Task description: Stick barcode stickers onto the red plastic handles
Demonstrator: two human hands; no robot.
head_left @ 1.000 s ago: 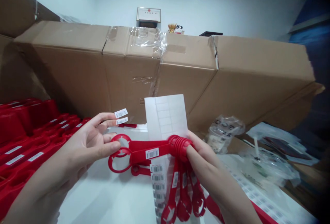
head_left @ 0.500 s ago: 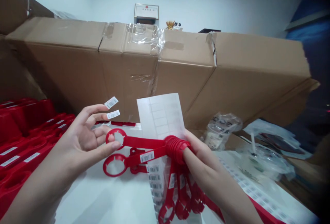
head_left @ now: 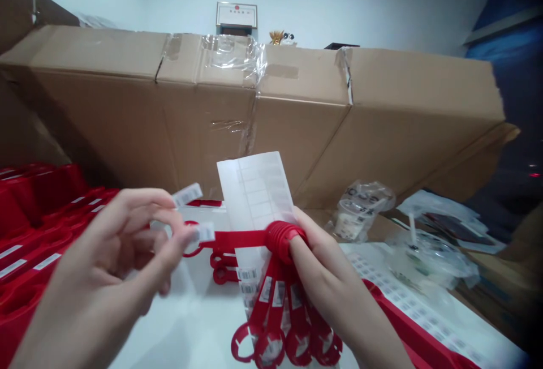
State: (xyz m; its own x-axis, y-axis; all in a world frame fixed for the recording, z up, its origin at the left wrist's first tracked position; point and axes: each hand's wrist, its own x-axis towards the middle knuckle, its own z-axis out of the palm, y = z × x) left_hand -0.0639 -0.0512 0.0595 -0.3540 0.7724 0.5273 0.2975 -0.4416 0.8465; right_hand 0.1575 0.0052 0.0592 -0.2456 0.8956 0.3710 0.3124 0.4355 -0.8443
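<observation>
My left hand [head_left: 123, 244] is slightly blurred, its thumb and a finger pinching a small white barcode sticker [head_left: 205, 232]. A second barcode sticker [head_left: 186, 194] clings to another fingertip just above. My right hand [head_left: 322, 261] grips a bundle of red plastic straps with ring ends [head_left: 284, 241]. One strap [head_left: 240, 239] points left, its ring partly hidden behind the lower sticker. Several others fan downward, with barcode stickers on their stems. A white label sheet [head_left: 257, 188] stands up behind the bundle, seemingly held by the right hand too; its lower part is covered.
Red plastic parts with white labels [head_left: 34, 244] are heaped at the left. Cardboard boxes [head_left: 203, 114] form a wall behind the white table [head_left: 182, 324]. On the right lie a label sheet [head_left: 407, 307], a bagged cup [head_left: 352, 216] and clear plastic packaging [head_left: 432, 261].
A stickered strap that pointed left has swung down among the others. My left hand has let go of the ring, and its lower sticker is now pinched at the thumb.
</observation>
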